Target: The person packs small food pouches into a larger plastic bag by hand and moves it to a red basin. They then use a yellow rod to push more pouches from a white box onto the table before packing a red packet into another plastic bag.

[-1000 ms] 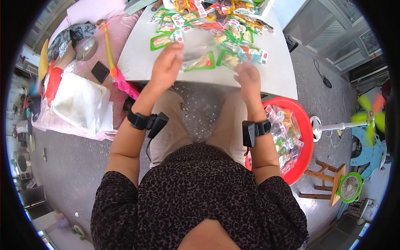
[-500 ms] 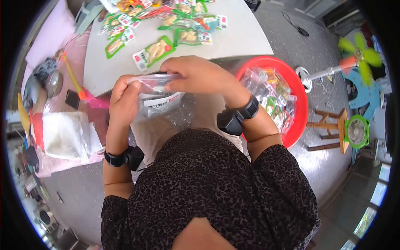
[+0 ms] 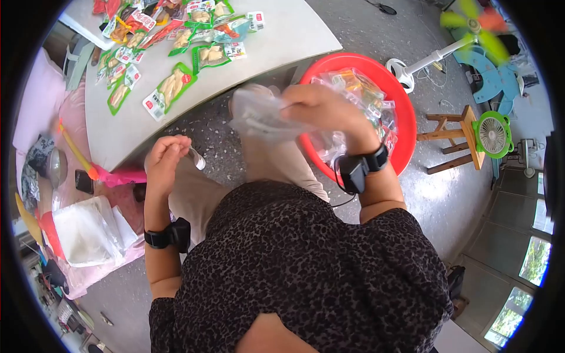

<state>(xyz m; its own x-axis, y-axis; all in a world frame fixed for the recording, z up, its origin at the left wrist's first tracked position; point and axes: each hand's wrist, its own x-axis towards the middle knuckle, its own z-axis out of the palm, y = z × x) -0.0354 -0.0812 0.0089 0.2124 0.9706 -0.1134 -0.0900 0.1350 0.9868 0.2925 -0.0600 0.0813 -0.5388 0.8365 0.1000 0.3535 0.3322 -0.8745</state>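
Observation:
My right hand point(image 3: 321, 109) grips a clear plastic bag point(image 3: 259, 115) with snack packs inside, held above my knee just left of the red basin point(image 3: 406, 117). The basin holds several filled clear bags point(image 3: 365, 97). My left hand point(image 3: 166, 157) is closed over my left thigh, pinching a small white strip point(image 3: 197, 157). On the white table point(image 3: 271, 50) ahead lie several green and red snack packets point(image 3: 170, 88).
A stack of clear bags point(image 3: 85, 232) lies on a pink-covered surface at the left, with a pink-handled tool point(image 3: 112, 175) near the table edge. A standing fan point(image 3: 465, 26), a small green fan point(image 3: 493, 134) and a wooden stool point(image 3: 456, 141) stand to the right.
Both hands held the bag together in front of me; now my right hand has carried it right toward the red basin, and my left hand has let go, keeping a small strip.

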